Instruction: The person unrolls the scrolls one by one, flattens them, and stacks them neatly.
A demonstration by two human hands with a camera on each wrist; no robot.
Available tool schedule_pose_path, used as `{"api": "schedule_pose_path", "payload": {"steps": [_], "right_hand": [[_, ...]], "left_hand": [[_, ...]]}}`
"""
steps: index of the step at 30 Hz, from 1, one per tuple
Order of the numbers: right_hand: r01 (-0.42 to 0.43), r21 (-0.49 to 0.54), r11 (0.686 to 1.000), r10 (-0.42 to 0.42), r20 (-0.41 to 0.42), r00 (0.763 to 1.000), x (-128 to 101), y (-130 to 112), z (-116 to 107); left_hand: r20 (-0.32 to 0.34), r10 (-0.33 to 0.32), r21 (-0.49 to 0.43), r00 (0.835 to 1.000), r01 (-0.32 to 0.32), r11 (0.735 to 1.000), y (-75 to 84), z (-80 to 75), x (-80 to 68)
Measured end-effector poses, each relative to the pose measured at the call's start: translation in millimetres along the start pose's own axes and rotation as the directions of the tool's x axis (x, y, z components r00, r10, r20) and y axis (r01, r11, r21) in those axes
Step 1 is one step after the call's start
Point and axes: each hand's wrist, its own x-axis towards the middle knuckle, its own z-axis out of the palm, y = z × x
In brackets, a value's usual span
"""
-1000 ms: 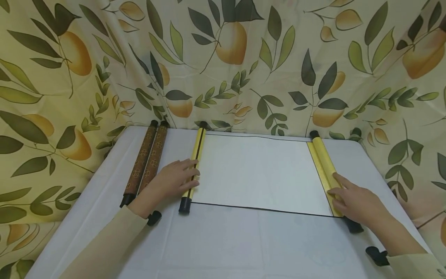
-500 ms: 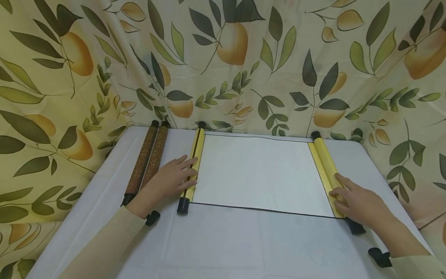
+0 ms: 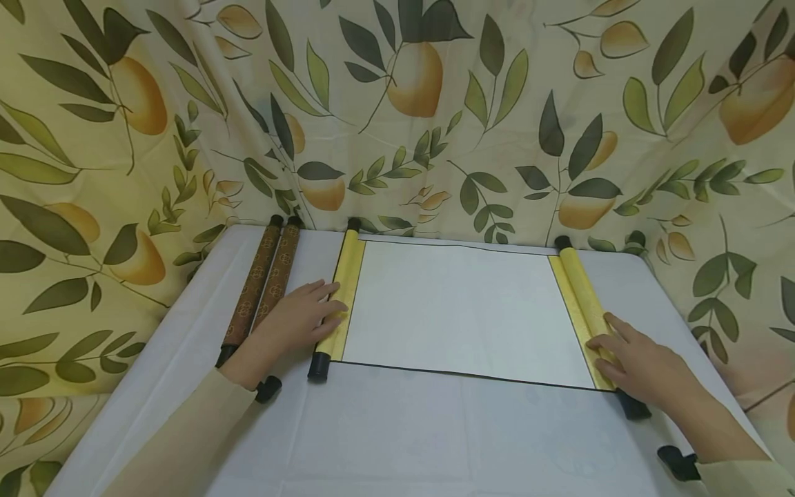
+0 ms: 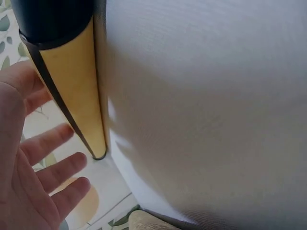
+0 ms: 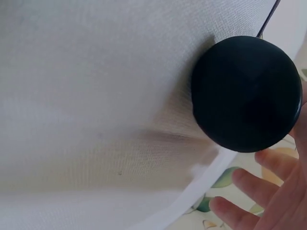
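Leftward since the earlier frames, the left roller [image 3: 336,297] of the yellow scroll [image 3: 459,310] now sits a little closer to the two brown scrolls [image 3: 263,283], so slightly more of the white sheet lies exposed, while the right roller [image 3: 584,304] stays where it was. From the head view, the scroll lies spread across the middle of the white bench [image 3: 397,442], with its rollers running from the near side toward the leaf-and-fruit curtain [image 3: 397,103]. The left hand [image 3: 292,324] rests flat on the bench with straight fingers [image 3: 329,308] laid on the left roller, grasping nothing. The right hand [image 3: 646,366] presses its extended fingers [image 3: 605,342] on the near part of the right roller, also released rather than curled around it. The brown scrolls lie side by side, touching each other, just beyond the left hand. In the left wrist view, the left hand [image 4: 29,177] shows an open palm with spread fingers [image 4: 57,165] beside the yellow roller [image 4: 76,91] and its black end cap [image 4: 53,21]. In the right wrist view, the round black end cap [image 5: 247,93] of the right roller fills the upper right, and the right hand's fingers [image 5: 266,184] lie loose just beside it over the white bench cover [image 5: 96,96].
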Motion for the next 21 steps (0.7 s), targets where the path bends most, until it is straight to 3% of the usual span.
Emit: {"api": "schedule_pose_path", "payload": {"steps": [8,14,21], "right_hand": [[-0.05,-0.014,0.999,0.051,0.072,0.996,2,-3,-5],[-0.036,-0.014,0.999,0.037,0.06,0.998,6,-8,-13],[0.026,0.044,0.999,-0.027,0.026,0.999,24,-44,-30]], "left_hand": [[0.004,-0.05,-0.018,0.999,0.05,0.999,3.0,-4.1,-4.6],[-0.005,-0.072,-0.017,0.997,0.072,0.997,0.4,-4.2,-10.7],[0.038,-0.101,-0.086,0.994,0.104,0.991,-5.2,-11.3,-24.9]]}}
